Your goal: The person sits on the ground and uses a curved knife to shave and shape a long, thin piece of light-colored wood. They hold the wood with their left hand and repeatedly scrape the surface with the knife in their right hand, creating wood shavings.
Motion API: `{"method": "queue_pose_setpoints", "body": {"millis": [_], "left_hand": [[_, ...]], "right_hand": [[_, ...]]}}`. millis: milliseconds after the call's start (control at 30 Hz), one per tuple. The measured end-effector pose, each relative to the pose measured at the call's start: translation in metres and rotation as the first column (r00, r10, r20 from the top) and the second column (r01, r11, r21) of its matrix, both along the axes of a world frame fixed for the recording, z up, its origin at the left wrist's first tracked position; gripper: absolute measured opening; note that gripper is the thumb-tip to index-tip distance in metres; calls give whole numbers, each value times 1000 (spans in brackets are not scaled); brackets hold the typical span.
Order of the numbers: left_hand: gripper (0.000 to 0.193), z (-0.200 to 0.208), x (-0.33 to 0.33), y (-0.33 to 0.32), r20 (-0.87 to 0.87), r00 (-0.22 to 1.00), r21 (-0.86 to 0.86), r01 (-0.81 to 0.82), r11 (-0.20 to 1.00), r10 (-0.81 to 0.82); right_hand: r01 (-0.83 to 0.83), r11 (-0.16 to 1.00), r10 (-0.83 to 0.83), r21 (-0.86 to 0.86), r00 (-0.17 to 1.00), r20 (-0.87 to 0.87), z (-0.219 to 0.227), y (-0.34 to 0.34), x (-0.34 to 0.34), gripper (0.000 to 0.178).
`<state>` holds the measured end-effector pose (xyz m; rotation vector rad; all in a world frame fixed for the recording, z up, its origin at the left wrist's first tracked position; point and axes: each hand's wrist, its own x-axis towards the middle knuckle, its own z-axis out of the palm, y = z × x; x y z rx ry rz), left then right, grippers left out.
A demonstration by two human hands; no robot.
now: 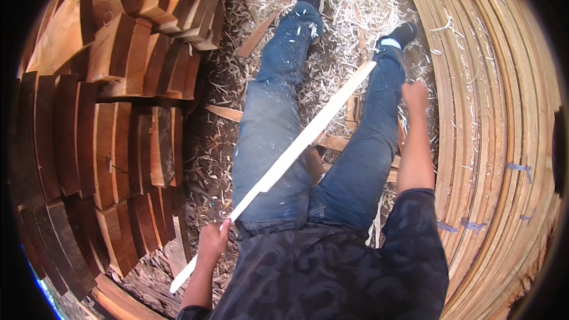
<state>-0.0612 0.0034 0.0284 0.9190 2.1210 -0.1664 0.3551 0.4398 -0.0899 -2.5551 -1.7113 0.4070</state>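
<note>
A long pale wooden strip (pixel 308 134) slants across both my thighs, its far end by my right shin and its near end past my left hip. It is wider along the far part and steps down to a narrower part close to my left hand. My left hand (pixel 213 240) is closed around that narrow part. Out beyond my right leg, my right hand (pixel 415 96) is raised with its fingers curled into a fist. Whatever it may hold is hidden from this view.
Stacked brown timber blocks (pixel 112 148) rise on my left. On my right runs a pile of long wooden boards (pixel 474 112), some with bluish ties. Pale shavings (pixel 349 18) cover the ground around my outstretched legs, with loose wood scraps (pixel 258 35) among them.
</note>
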Motion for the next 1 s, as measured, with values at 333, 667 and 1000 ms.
{"method": "queue_pose_setpoints", "body": {"millis": [333,667,1000], "left_hand": [[58,-9,8,-9,-32,999,3,-23,1000,23],[61,-13,20,-18,-60,996,30,-70,997,71],[58,1,30,-7,-124,992,10,-10,1000,11]], "right_hand": [[-616,784,594,-79,781,-194,46,-114,-104,25],[-245,970,244,-7,969,-30,14,-33,-46,24],[-417,898,397,-138,906,-150,12,-70,-93,25]]}}
